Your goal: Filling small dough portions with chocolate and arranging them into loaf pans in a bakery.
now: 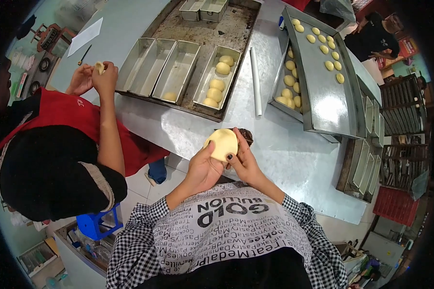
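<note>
A flattened round of pale yellow dough (223, 144) is held up between my two hands, over the near edge of the metal table. My left hand (204, 168) supports it from the left, thumb on its face. My right hand (248, 166) grips its right side, the thumb pressing the lower edge and the fingers behind. Just beyond my right fingers lies something dark brown (246, 137), partly hidden by the hand. Ahead, a loaf tin (220, 56) holds several dough balls (217, 85) in a row. Beside it, another tin (175, 72) has a single ball at its near end.
Loaf tins stand on a large stained baking tray (217, 33). A white rolling pin (255, 82) lies right of it. Farther right, a grey tray (328, 103) of dough balls rests across another tray. At my left, a co-worker in a red apron (72, 115) handles a small dough piece (100, 68).
</note>
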`<state>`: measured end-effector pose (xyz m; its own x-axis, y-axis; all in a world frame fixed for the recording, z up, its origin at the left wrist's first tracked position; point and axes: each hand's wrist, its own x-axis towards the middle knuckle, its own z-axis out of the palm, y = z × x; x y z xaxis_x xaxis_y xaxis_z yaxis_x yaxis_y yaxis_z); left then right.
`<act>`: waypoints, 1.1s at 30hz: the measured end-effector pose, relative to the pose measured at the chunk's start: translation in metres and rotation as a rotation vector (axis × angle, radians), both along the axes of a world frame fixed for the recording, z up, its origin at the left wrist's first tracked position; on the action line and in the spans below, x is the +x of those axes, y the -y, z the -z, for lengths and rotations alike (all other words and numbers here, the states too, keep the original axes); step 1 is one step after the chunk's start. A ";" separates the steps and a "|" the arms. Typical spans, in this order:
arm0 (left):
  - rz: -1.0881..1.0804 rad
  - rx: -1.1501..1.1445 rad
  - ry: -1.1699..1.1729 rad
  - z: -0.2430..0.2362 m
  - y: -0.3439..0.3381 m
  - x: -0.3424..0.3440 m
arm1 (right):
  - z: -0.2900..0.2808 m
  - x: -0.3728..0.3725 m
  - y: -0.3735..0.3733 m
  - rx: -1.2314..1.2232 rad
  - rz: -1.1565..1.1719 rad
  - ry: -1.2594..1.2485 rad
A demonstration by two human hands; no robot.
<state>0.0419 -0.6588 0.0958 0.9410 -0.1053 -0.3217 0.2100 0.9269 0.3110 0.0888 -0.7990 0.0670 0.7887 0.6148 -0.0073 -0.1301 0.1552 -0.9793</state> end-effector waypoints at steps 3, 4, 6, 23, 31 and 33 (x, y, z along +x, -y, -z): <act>-0.011 -0.160 0.022 -0.010 0.000 -0.001 | -0.002 0.000 0.007 0.032 -0.060 -0.025; -0.014 -0.158 0.024 -0.008 0.002 -0.003 | -0.005 0.001 0.008 0.109 -0.048 -0.123; 0.020 0.117 0.085 -0.003 0.007 -0.006 | -0.007 -0.001 0.007 0.188 -0.031 -0.219; -0.034 0.038 -0.001 0.007 0.015 -0.013 | -0.010 -0.004 0.018 0.086 -0.138 -0.043; 0.282 0.455 0.085 0.012 0.014 -0.021 | -0.026 0.023 0.030 -0.177 -0.179 -0.118; 0.381 0.328 0.141 0.011 0.013 -0.024 | -0.017 0.026 0.039 -0.117 -0.212 -0.195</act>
